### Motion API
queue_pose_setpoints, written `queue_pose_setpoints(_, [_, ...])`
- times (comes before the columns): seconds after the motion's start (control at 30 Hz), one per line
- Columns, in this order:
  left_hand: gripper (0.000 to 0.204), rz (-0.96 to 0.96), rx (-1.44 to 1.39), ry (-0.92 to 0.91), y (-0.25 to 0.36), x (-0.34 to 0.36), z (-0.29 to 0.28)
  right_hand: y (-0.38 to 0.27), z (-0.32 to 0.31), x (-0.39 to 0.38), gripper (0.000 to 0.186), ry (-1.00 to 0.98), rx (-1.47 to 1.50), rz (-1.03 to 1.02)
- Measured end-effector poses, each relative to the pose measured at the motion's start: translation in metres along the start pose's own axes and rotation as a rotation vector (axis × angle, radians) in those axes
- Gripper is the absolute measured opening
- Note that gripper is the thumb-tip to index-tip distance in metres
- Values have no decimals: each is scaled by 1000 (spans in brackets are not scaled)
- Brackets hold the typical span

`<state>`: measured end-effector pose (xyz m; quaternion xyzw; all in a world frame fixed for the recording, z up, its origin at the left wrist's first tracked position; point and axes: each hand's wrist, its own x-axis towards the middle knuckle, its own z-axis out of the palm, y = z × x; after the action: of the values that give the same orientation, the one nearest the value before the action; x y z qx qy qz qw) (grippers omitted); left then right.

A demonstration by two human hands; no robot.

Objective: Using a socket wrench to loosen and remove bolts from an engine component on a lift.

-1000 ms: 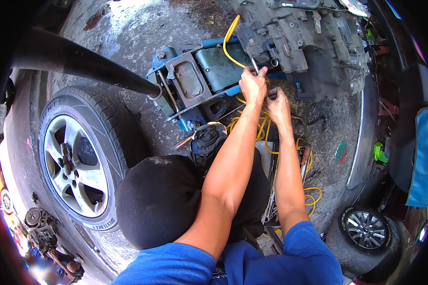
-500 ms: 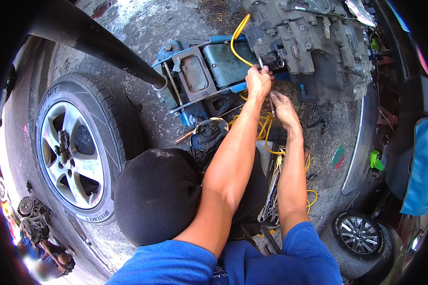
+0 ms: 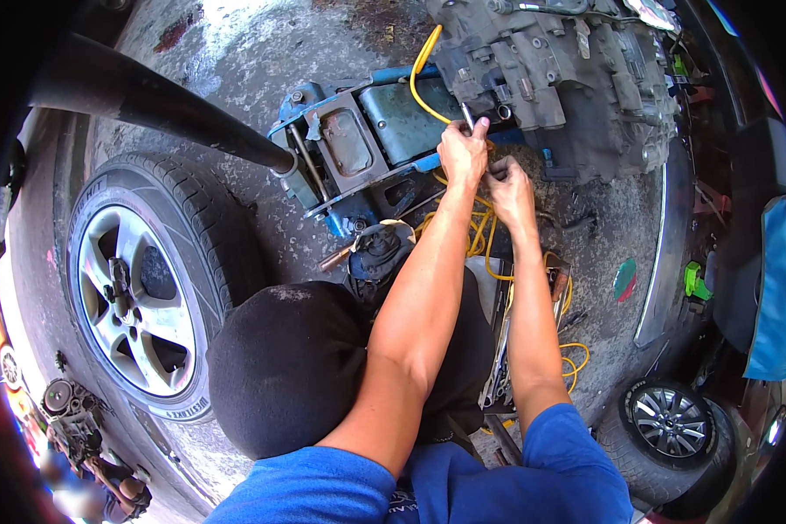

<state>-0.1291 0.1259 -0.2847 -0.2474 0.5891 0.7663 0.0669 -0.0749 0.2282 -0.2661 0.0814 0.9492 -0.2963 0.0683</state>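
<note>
Floor [image 3: 266,52] stretches past jack [image 3: 410,127] edge | left hand [image 3: 464,154] grips tool [image 3: 468,115] | right hand [image 3: 510,190]: can't tell

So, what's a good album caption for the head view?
Left hand holding a slim silver metal rod, right hand close by, beside a bulky grey metal casing.

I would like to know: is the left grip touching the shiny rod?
Touching. The head view shows the left grip closed around the rod, with its shiny end sticking out beyond.
</note>
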Motion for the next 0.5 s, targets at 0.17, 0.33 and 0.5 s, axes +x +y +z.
queue_pose_setpoints(0.17, [35,-15,-19,18,-1,4,2,2,6,-1,22,-197,799,276])
queue_pose_setpoints(0.33, [28,85,262,100,-2,-8,16,26,0,2,21,-132,365,147])
queue_pose_setpoints(0.5, [42,24,178,111,-12,12,-3,0,11,2,22,-102,463,100])
